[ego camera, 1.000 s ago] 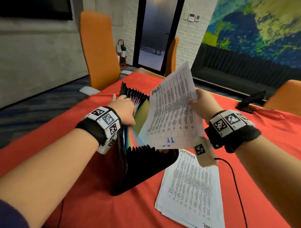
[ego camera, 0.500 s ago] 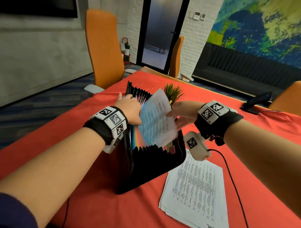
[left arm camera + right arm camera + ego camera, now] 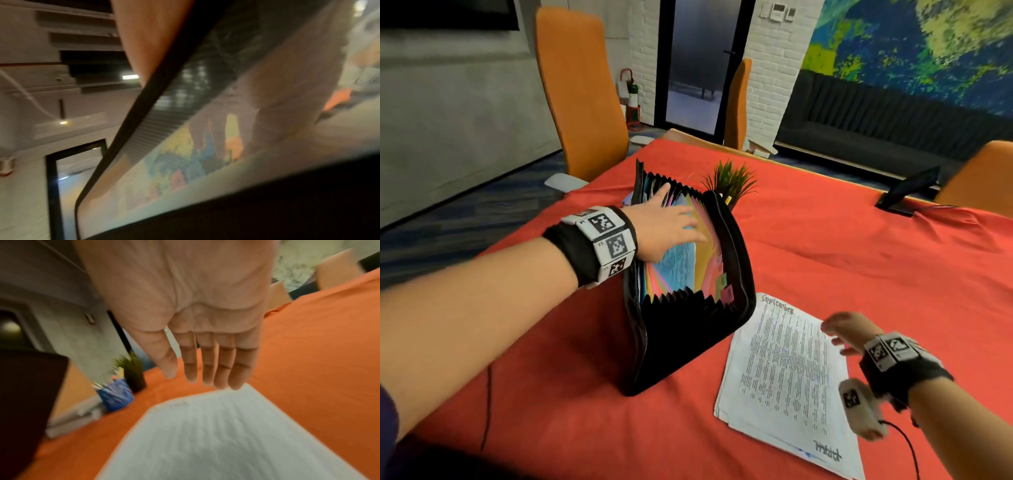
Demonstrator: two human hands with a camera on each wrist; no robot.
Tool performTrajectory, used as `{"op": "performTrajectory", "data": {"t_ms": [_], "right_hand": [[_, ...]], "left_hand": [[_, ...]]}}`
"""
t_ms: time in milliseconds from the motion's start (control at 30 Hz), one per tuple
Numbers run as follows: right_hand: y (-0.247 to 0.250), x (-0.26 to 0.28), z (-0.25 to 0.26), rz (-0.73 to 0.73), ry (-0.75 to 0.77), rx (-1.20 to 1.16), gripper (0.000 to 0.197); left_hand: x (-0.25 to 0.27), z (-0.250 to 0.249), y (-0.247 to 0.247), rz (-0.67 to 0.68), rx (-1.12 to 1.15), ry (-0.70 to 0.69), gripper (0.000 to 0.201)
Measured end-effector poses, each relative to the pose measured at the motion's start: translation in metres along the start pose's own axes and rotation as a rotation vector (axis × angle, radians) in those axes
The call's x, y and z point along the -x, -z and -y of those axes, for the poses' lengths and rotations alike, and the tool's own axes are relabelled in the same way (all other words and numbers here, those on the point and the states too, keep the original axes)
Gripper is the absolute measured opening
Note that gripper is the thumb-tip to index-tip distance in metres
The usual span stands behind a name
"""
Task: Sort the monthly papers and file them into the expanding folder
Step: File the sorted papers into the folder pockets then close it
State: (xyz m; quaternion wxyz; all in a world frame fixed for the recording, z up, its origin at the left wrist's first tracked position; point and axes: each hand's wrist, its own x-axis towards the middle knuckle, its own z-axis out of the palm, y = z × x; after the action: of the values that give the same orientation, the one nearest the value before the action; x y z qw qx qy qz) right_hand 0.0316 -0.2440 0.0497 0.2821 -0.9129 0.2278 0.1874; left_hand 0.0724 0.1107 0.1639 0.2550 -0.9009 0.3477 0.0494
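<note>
Right hand [image 3: 847,334], its grip spread and empty, hovers over the stack of papers [image 3: 784,370] on the surface. Farther off, left hand [image 3: 666,224] presses flat-fingered into the expanding folder [image 3: 688,329]. Risk: lifting several sheets together, since they lie flush.

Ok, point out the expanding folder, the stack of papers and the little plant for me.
expanding folder [image 3: 688,342]: head view, black pleated front side.
stack of papers [image 3: 784,370]: head view, middle of the top printed sheet.
little plant [image 3: 731,180]: head view, green leaves behind the folder.
</note>
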Motion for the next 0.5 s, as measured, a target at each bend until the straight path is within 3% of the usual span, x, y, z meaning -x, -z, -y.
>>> {"op": "performTrajectory", "data": {"t_ms": [133,267,367,400,500], "right_hand": [[-0.043,-0.010,-0.070,0.050,-0.163,0.240,0.032],[-0.067,-0.011,-0.095,-0.011,-0.258,0.125,0.042],[-0.077,-0.014,-0.097,-0.076,-0.314,0.058,0.080],[-0.080,-0.015,-0.096,-0.097,-0.326,0.036,0.085],[-0.084,-0.014,-0.094,-0.143,-0.352,-0.059,0.072]], "left_hand": [[-0.005,-0.005,0.002,0.105,-0.081,-0.196,0.093],[-0.011,-0.008,-0.002,0.138,-0.160,-0.254,0.087],[-0.012,-0.006,-0.002,0.091,-0.087,-0.251,0.070],[-0.012,-0.005,-0.002,0.069,-0.033,-0.235,0.058],[-0.010,0.004,-0.004,0.004,0.192,-0.142,0.020]]}}
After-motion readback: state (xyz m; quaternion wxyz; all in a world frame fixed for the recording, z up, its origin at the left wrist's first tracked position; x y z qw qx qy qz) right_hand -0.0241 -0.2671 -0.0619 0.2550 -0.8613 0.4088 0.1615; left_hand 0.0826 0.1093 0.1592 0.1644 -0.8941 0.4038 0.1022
